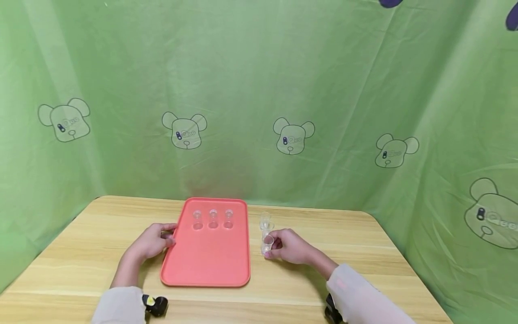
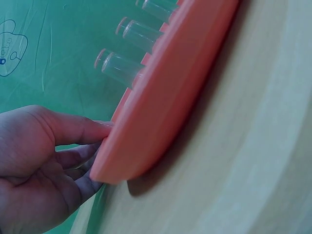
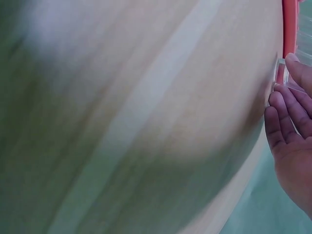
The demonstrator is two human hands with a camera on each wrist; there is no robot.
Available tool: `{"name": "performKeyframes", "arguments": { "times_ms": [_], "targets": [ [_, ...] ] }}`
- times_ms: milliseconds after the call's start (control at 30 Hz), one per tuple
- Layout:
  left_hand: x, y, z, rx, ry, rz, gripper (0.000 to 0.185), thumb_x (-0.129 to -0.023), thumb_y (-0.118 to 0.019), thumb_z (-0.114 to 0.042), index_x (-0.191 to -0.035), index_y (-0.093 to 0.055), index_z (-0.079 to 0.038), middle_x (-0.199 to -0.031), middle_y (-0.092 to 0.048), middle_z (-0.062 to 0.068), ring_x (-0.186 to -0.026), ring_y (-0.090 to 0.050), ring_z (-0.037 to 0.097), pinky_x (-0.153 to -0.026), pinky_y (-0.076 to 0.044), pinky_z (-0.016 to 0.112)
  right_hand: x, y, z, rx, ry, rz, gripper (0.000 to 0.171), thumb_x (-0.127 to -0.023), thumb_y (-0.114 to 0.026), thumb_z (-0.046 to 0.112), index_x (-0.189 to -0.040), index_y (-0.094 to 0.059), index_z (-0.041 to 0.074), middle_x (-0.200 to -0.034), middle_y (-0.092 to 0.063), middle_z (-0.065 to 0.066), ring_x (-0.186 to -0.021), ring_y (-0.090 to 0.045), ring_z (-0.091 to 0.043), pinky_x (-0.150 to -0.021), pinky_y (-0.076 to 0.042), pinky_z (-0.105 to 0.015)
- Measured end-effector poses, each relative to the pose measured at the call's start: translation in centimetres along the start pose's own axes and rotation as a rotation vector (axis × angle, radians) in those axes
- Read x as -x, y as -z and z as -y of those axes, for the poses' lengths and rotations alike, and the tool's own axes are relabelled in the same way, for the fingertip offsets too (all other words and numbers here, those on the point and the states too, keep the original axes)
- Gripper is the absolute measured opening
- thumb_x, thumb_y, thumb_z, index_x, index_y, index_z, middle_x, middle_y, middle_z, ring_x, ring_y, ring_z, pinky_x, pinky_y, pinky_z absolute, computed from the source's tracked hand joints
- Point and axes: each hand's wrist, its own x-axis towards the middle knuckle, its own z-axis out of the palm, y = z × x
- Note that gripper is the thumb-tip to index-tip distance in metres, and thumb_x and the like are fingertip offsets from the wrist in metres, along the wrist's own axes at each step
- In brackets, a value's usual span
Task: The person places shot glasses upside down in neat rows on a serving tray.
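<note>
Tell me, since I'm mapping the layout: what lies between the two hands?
In the head view, the pink tray with three clear cups lies between left hand and right hand.

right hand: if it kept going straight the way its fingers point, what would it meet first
The right hand, holding a clear cup, points left toward the pink tray. It would probably meet the tray's right rim first, though depth is hard to judge.

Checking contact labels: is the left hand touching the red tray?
Touching. The left wrist view shows the left hand with its thumb pressed on the red tray at its edge.
</note>
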Motion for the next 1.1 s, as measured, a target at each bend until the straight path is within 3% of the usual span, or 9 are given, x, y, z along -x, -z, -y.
{"name": "performKeyframes", "arguments": {
  "times_ms": [633, 1100],
  "targets": [
    [0.1, 0.1, -0.2, -0.001, 0.009, -0.003, 0.051, -0.094, -0.062, 0.003, -0.142, -0.051, 0.013, -0.120, -0.068, 0.023, -0.107, -0.065, 0.030, -0.084, -0.054, 0.036, -1.0, 0.4, 1.9, -0.012, 0.014, -0.017, 0.020, -0.089, -0.080, 0.014, -0.106, -0.072, 0.008, -0.091, -0.069, 0.005, -0.084, -0.066, -0.012, -0.078, -0.056, -0.027],
    [0.0, 0.0, 0.0, 0.011, 0.002, 0.004, 0.050, -0.094, -0.062, 0.004, -0.142, -0.050, 0.014, -0.120, -0.068, 0.024, -0.107, -0.065, 0.030, -0.081, -0.055, 0.035, -3.0, -0.6, 4.5, -0.059, 0.063, -0.030, 0.020, -0.087, -0.078, 0.003, -0.106, -0.073, 0.004, -0.089, -0.071, 0.001, -0.085, -0.068, -0.016, -0.078, -0.057, -0.026]
  ]
}}
